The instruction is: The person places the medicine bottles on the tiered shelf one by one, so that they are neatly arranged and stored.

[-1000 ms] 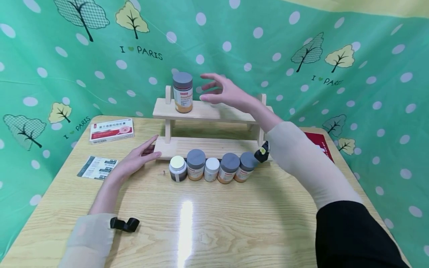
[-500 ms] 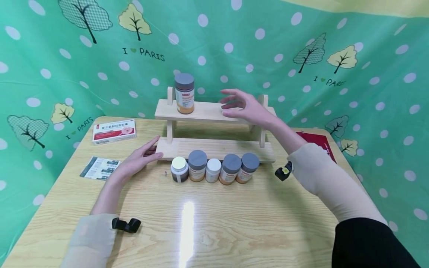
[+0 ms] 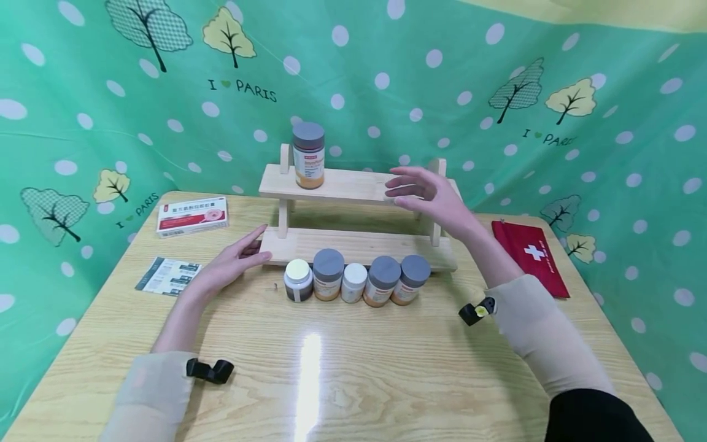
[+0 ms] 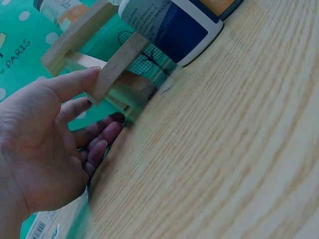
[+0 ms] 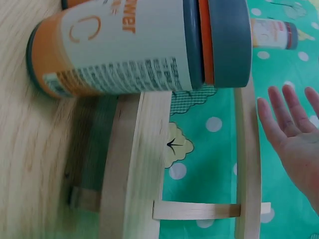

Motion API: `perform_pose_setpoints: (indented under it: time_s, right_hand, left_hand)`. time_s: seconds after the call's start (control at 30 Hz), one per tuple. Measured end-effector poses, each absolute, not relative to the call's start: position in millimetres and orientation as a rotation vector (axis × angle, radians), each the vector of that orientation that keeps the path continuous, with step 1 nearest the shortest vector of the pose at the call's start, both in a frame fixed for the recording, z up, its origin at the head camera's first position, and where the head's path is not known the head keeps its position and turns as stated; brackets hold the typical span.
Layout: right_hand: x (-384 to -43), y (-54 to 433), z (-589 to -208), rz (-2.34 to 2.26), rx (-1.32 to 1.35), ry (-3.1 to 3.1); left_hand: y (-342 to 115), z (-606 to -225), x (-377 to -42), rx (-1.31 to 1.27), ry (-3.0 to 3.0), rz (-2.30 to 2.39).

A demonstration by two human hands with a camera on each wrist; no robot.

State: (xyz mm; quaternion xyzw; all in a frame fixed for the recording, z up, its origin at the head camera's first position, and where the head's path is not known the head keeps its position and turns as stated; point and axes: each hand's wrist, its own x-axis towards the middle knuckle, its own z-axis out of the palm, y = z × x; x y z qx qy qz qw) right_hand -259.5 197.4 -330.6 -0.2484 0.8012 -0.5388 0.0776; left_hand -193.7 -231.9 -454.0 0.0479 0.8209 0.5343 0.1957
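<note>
A two-tier wooden rack (image 3: 353,244) stands at the back of the table. On the left of its upper shelf sits a supplement jar (image 3: 309,156) with a grey lid, upright. My left hand (image 3: 234,261) touches the left end of the lower shelf; in the left wrist view its thumb meets the board's corner, the other fingers loosely bent. My right hand (image 3: 428,193), fingers spread and holding nothing, hovers by the right part of the upper shelf. Before the rack stand a white bottle (image 3: 299,280), a smaller white bottle (image 3: 353,282) and several grey-lidded jars (image 3: 381,281).
A medicine box (image 3: 192,217) lies at the table's back left, with a blister pack (image 3: 168,276) in front of it. A red first aid pouch (image 3: 530,256) is at the right. A green patterned cloth (image 3: 375,80) hangs behind the rack.
My right hand has moved right and down, away from the jar on the upper shelf. The red pouch has come more into sight. My left hand stays at the rack's end.
</note>
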Motion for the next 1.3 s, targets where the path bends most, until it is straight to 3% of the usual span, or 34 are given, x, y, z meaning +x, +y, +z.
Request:
perform_pose_setpoints:
  time_s: [0.63, 1.3]
  right_hand:
    - [-214, 231, -376, -1.707, -0.966, 2.136]
    - [-216, 255, -390, -1.348, -0.995, 2.053]
  left_hand:
    - [-230, -453, -194, 0.149, 2.296, 1.506]
    - [-230, -450, -192, 0.126, 2.294, 1.514]
